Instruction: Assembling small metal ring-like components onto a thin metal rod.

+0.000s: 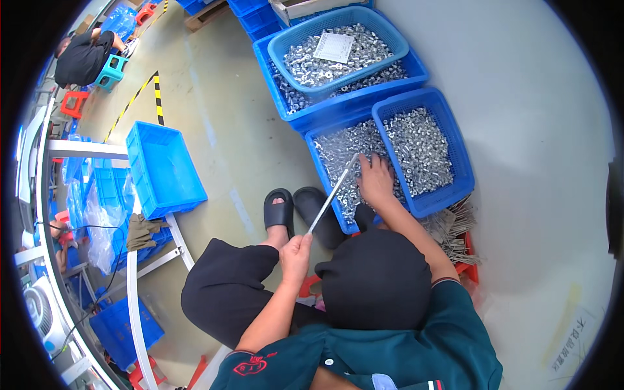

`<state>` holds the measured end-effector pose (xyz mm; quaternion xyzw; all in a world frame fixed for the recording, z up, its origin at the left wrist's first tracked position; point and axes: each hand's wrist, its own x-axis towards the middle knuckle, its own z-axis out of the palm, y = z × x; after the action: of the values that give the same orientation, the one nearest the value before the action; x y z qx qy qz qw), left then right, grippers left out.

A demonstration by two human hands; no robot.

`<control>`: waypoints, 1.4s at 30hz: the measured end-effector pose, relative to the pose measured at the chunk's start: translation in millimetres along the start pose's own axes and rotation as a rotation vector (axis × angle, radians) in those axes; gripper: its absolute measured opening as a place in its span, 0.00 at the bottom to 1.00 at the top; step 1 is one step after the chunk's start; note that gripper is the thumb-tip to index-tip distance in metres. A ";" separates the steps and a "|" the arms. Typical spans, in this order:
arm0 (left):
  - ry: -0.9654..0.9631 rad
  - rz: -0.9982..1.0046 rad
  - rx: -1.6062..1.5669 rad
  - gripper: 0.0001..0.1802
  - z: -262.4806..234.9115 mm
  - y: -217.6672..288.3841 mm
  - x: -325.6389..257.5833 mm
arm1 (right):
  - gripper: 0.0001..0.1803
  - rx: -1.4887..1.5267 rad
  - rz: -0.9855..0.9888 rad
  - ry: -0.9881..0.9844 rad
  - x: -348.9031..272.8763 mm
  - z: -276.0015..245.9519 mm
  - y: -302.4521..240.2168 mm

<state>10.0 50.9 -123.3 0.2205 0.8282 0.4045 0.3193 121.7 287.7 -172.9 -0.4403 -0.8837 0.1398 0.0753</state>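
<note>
My left hand (296,260), a closed fist above my lap, grips one end of a long thin metal rod (333,195). The rod slants up and away to the right, over a blue bin (325,175) full of small silvery metal parts (348,140). My right hand (376,182) is down among these parts, fingers bent and thumb side close to the rod's far tip. What its fingertips hold, if anything, is too small to make out. A blue basket (463,166) of similar small parts rests at the bin's right side.
Behind stands another blue bin (296,122), with a lighter blue basket (276,55) of metal parts and a paper slip on top. Several thin metal rods (458,227) lie over a red container at right. An empty blue crate (166,169) sits left. A person (84,58) sits farther off.
</note>
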 end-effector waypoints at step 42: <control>-0.033 0.026 -0.011 0.22 3.7 -5.1 -0.8 | 0.17 2.147 0.739 -0.567 25.8 -33.0 11.4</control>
<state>12.6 49.5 -129.0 0.2362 0.8175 0.4095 0.3289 123.3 320.8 -144.8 -0.3340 -0.1154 0.9211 0.1636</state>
